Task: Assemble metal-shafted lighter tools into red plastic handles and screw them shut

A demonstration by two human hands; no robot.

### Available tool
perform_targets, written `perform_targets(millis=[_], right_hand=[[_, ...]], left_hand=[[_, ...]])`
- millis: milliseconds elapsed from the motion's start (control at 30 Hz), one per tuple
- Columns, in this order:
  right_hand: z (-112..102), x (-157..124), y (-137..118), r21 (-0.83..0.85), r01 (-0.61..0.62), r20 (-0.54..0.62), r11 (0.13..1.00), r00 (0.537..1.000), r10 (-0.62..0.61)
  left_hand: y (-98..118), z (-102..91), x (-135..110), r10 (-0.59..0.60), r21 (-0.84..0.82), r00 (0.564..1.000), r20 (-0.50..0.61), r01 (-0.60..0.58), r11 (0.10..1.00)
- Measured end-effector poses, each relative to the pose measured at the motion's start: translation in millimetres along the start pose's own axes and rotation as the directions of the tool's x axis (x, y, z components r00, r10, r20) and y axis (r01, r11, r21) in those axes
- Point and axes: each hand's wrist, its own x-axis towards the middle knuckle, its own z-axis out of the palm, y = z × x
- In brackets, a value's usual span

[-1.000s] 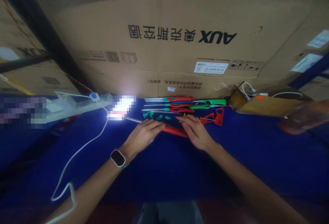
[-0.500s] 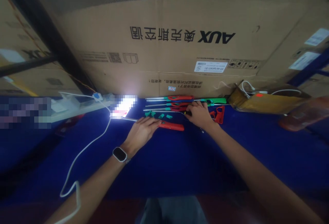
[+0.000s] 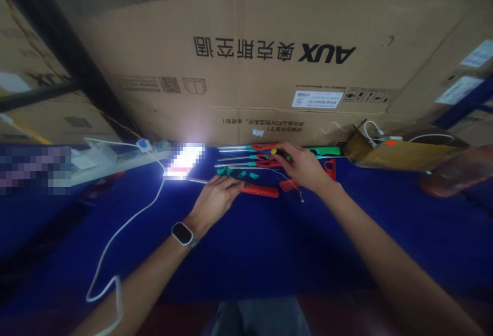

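Observation:
My left hand [image 3: 217,194] is closed around a red-handled long-neck lighter [image 3: 262,190], whose thin metal tube points left. My right hand [image 3: 302,164] is closed on a small tool with a yellow end [image 3: 273,151]; the rest is mostly hidden by the fingers. Behind the hands lie several long-neck lighters [image 3: 265,157] with red and teal handles, metal tubes to the left. A green-handled lighter [image 3: 327,150] lies beyond my right hand. Small teal pieces [image 3: 242,174] lie between the hands. Under my right hand are a red casing piece [image 3: 288,186] and a thin wire [image 3: 288,178].
A large cardboard box [image 3: 246,79] stands along the back of the blue table [image 3: 250,254]. At left are a bright blurred screen [image 3: 185,161], a white power strip [image 3: 123,160] and a white cable [image 3: 115,238]. An open carton [image 3: 408,153] with cables and a reddish bottle [image 3: 454,171] stand at right.
My right hand has moved up and slightly left with the yellow-ended tool, uncovering the red casing piece and thin wire. My left hand keeps its hold on the lighter.

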Motion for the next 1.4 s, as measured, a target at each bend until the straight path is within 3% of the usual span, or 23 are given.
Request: perform_targets(millis=[100,167,267,400,533,633,767,933,1100,1267,1400], right_hand=[[2,13,-20,0.11,0.152,-0.103,0.982,0.985,-0.141],[7,19,-36,0.266,0.169,-0.204,0.949,0.972,-0.116],[19,26,-53,0.601,0.114,-0.318,0.791,0.942,0.106],[33,24,-52,0.849,0.049,-0.311,0.526,0.852,0.422],[40,12,-34,0.898,-0.014,-0.276,0.441,0.761,0.586],[43,5,-26,0.907,-0.091,-0.209,0.411,0.75,0.628],[47,1,-34,0.939,-0.107,-0.131,0.327,0.768,0.627],[55,-3,-57,0.978,-0.13,0.028,0.164,0.858,0.513],[68,-9,-68,0.986,-0.149,0.107,0.074,0.908,0.406],[83,-12,-71,0.982,-0.164,0.121,0.095,0.929,0.35],[86,-12,-73,0.977,-0.197,0.158,0.082,0.927,0.341]], left_hand=[[0,0.2,0,-0.009,-0.015,1.0,0.028,0.01,1.0],[1,0.4,-1,-0.017,-0.015,0.999,0.05,0.017,1.0],[3,-0.6,-3,-0.028,0.019,0.996,0.083,0.026,0.999],[-5,-2.7,-2,-0.058,0.04,0.994,0.091,0.055,0.998],[-24,-0.9,10,-0.075,-0.023,0.995,0.066,0.077,0.997],[-36,1.3,20,-0.056,-0.056,0.994,0.098,0.061,0.997],[-46,2.1,30,-0.01,-0.135,0.986,0.168,0.033,0.99],[-61,1.8,38,0.054,-0.272,0.965,0.257,0.018,0.962],[-63,1.3,35,0.013,-0.315,0.961,0.277,0.078,0.946],[-58,1.4,29,0.049,-0.339,0.974,0.219,0.029,0.94],[-58,0.9,27,0.054,-0.325,0.971,0.234,0.025,0.945]])
